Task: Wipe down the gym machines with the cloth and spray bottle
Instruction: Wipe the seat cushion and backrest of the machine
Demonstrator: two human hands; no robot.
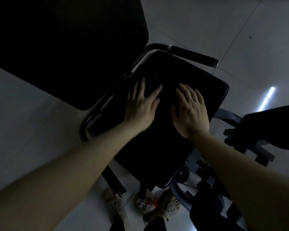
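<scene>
Both my hands lie flat on the black seat pad (198,77) of a gym machine, fingers spread and straight. My left hand (140,104) presses near the pad's left edge. My right hand (190,110) presses a little to the right of it. The picture is very dark, and I cannot tell whether a dark cloth lies under or between the hands. On the floor between my feet lies what looks like a clear spray bottle (150,203) with a red part, touched by neither hand.
A large black back pad (65,47) fills the upper left. A padded handle bar (192,55) runs behind the seat. Another black pad (274,127) and grey frame parts stand at the right. My feet in perforated sandals (115,205) are on the pale tiled floor.
</scene>
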